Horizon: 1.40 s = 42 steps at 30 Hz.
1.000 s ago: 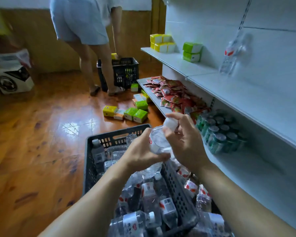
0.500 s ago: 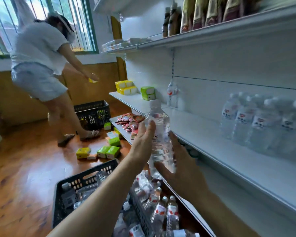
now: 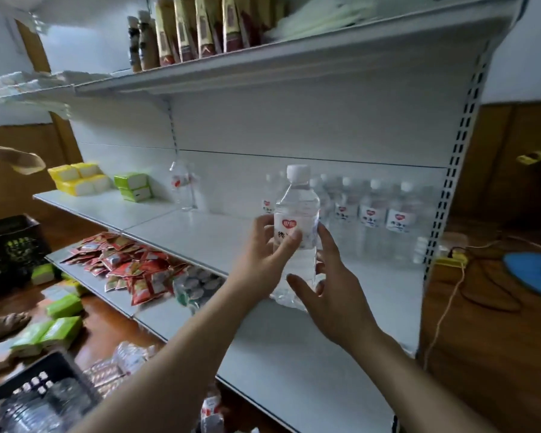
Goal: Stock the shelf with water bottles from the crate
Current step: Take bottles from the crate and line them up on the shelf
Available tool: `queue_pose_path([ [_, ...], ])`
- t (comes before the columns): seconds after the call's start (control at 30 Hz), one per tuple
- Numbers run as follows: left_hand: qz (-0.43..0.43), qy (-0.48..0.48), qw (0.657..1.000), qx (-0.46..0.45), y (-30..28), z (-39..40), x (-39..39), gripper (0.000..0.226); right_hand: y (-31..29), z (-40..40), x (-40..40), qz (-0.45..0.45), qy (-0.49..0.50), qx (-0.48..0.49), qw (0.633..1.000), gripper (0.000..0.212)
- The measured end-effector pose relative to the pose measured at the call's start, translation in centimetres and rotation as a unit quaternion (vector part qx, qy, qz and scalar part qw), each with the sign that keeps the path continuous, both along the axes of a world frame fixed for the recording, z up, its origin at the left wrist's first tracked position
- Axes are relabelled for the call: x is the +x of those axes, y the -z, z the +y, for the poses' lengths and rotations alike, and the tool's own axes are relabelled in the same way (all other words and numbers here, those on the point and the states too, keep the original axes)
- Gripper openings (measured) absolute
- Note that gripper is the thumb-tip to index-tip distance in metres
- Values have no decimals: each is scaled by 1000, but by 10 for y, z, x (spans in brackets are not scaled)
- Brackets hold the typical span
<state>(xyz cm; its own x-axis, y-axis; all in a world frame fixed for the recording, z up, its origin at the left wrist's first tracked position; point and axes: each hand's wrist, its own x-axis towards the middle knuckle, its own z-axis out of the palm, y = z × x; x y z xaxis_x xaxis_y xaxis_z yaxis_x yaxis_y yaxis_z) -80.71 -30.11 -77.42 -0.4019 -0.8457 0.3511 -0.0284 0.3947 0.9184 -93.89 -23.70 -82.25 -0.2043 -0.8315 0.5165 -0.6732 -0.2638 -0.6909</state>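
Note:
I hold a clear water bottle (image 3: 297,214) with a white cap and a red-and-white label upright above the white middle shelf (image 3: 200,235). My left hand (image 3: 269,248) grips it around the label. My right hand (image 3: 331,285) holds its lower part, thumb in front and fingers along the far side. A row of matching water bottles (image 3: 369,217) stands at the shelf's right end, just behind the held one. A single bottle (image 3: 181,185) stands further left. The black crate (image 3: 44,379) with more bottles is at the bottom left.
Yellow boxes (image 3: 78,179) and green boxes (image 3: 133,187) sit at the shelf's left end. Red packets (image 3: 128,267) and green cans (image 3: 197,285) fill the lower shelf. A second black crate (image 3: 10,245), green boxes on the floor (image 3: 60,329) and another person's foot (image 3: 3,320) are at left. Cables (image 3: 450,260) lie at right.
I took the bottle from over the crate and raised it upright to the middle shelf. My view swung up and right, so the row of shelved bottles is now straight ahead.

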Motion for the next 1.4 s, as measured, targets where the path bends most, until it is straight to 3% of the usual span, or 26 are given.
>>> queue_pose_path([
  [0.2, -95, 11, 993, -74, 32, -17, -62, 42, 24, -3, -51, -22, 82, 30, 996, 92],
  [0.37, -111, -40, 987, -112, 60, -49, -84, 41, 40, -31, -70, -14, 134, 66, 989, 95],
  [0.53, -117, -22, 986, -116, 82, -79, -91, 36, 64, -59, -77, -12, 174, 87, 981, 96],
  [0.97, -222, 16, 959, -174, 134, -147, -120, 58, 80, -135, -93, 48, 272, 59, 959, 86],
  [1.4, -207, 40, 961, -178, 143, -156, -117, 52, 78, -159, -98, 81, 336, 112, 931, 78],
])
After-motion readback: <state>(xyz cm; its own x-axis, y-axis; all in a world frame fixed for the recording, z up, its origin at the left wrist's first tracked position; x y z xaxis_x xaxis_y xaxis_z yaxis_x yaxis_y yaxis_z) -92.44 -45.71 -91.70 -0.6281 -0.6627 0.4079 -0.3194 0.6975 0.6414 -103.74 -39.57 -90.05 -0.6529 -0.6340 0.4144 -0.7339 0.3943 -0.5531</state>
